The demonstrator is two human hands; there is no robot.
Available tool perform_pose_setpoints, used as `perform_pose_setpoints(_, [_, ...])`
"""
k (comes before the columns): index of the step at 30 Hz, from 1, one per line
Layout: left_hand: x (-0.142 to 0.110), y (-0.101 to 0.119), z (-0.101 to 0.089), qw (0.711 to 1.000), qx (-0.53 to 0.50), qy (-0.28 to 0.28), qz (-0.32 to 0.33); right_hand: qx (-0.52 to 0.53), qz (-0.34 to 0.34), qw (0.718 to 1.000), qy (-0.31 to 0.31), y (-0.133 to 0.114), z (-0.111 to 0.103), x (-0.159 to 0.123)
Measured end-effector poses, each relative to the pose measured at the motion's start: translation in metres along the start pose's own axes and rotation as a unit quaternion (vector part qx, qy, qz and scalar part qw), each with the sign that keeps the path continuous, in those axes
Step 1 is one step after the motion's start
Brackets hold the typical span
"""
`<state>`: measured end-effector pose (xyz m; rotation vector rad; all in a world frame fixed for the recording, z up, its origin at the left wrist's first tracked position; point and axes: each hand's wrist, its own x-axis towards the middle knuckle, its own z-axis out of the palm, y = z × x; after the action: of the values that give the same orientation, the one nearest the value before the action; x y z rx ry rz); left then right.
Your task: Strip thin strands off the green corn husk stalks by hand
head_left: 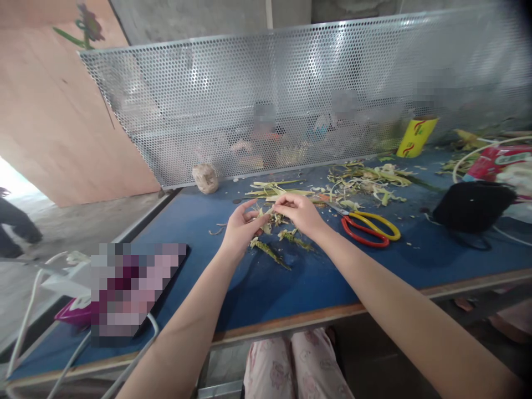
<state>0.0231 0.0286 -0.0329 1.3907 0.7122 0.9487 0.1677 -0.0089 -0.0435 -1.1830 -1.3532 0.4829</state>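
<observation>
Above the blue table my left hand [241, 228] and my right hand [300, 213] meet, thumbs and fingertips pinched around a small pale plant piece [271, 210]. Most of that piece is hidden by the fingers. Just below my hands lie two greenish flower spikes [272, 255], with pale petal-like scraps around them. To the right of my right hand rest scissors [369, 228] with one red and one yellow handle, their blades touching the plant scraps. Long pale-green stalks [286, 191] lie behind my fingers.
A perforated metal panel [233, 105] stands along the table's [324, 288] back edge, people blurred behind it. A heap of plant scraps [374, 180], a yellow roll [418, 137], a black pouch [474, 208] and a wrapped lump [205, 178] lie around. A pixelated device [141, 288] leans at left, near white cables.
</observation>
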Motion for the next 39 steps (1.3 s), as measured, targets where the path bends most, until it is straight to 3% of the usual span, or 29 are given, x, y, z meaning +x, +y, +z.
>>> perform_pose_setpoints(5, [-0.001,0.001,0.0,0.999,0.046,-0.008,0.01,0.001,0.032,0.998,0.051,0.004,-0.003,0.003])
perform_pose_setpoints(13, [-0.004,0.0,0.001,0.99,0.13,-0.037,0.043,-0.117,0.023,0.991,-0.057,-0.005,0.0,-0.005])
perform_pose_setpoints(23, [-0.003,-0.006,0.001,0.991,0.117,-0.054,0.039,0.032,0.073,0.993,-0.082,-0.003,0.002,-0.004])
perform_pose_setpoints(30, [-0.003,-0.006,0.001,0.995,0.08,-0.059,0.033,0.024,0.059,0.995,-0.076,-0.006,0.002,-0.005])
perform_pose_setpoints(36, [-0.007,-0.003,0.003,0.99,0.101,-0.088,0.052,0.043,0.033,0.999,-0.002,-0.002,0.001,-0.003])
perform_pose_setpoints(39, [-0.006,-0.004,0.003,0.992,0.094,-0.073,0.05,0.033,0.035,0.999,-0.026,0.002,0.001,-0.002])
